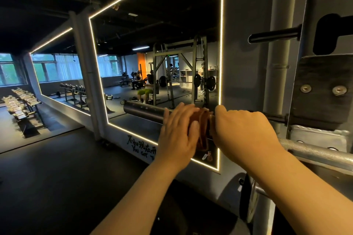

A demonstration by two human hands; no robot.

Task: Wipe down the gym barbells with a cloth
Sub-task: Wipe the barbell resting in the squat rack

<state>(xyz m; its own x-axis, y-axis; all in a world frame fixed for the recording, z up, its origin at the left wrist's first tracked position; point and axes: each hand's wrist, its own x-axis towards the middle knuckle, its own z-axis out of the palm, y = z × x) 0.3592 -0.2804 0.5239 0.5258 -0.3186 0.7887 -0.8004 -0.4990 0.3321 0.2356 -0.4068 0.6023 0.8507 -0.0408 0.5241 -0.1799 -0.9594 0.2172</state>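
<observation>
Closely, left hand [177,131] flat against cloth [204,117], right hand [242,129] grip curled round it, on barbell [143,109]

- "YOU GOT T…" is lettered in dark paint on the mirror frame [116,132]; the rest is hidden.
- Brushed Chinese characters are set above it, not surely readable.

The barbell [145,110] lies roughly level: its dark, scuffed sleeve points toward 9 o'clock, and its knurled silver shaft runs off toward 4 o'clock. A folded reddish-brown cloth [204,133] sits wrapped over the bar between sleeve and shaft, its folds hanging toward 6 o'clock.
</observation>
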